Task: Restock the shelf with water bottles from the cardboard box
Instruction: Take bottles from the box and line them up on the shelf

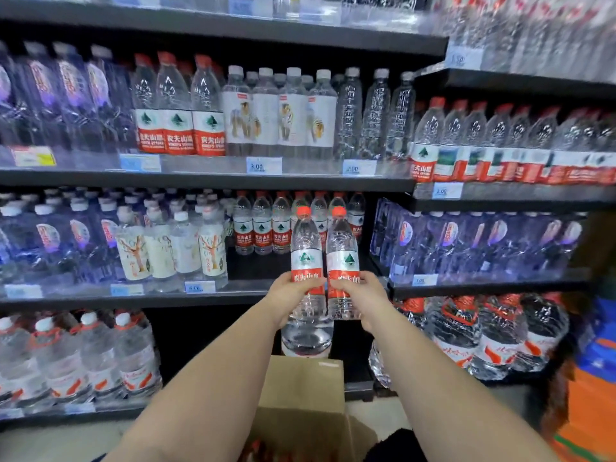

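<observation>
Our left hand grips one red-capped water bottle, our right hand a second bottle. Both upright, probably so they slot straight into the gap on the shelf.

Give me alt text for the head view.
The left hand holds the left bottle and the right hand the right bottle, both red-capped and upright, before a gap on the shelf with matching bottles at its back. A box sits below.
</observation>
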